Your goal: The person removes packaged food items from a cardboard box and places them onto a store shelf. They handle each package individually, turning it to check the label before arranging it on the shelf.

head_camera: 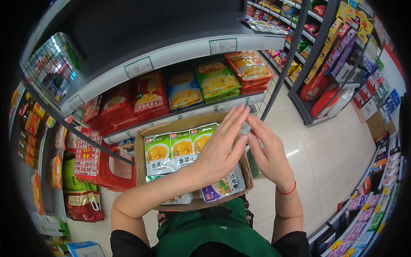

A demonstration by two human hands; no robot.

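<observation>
My left hand and my right hand meet at the fingertips above the right part of a cardboard box. Their fingers are fairly straight, and nothing shows between them. A red cord circles my right wrist. Inside the box lie green-and-white pouches of pickled lettuce and a purple-and-white food pouch; my left hand and forearm hide part of them. The box is close against my green apron.
Ahead stands a dark shelf rack with a price-tagged edge. Its lower shelf holds red packets, a blue packet and green packets. Silver packets lie above. A red carton stands left; stocked shelves curve along the right.
</observation>
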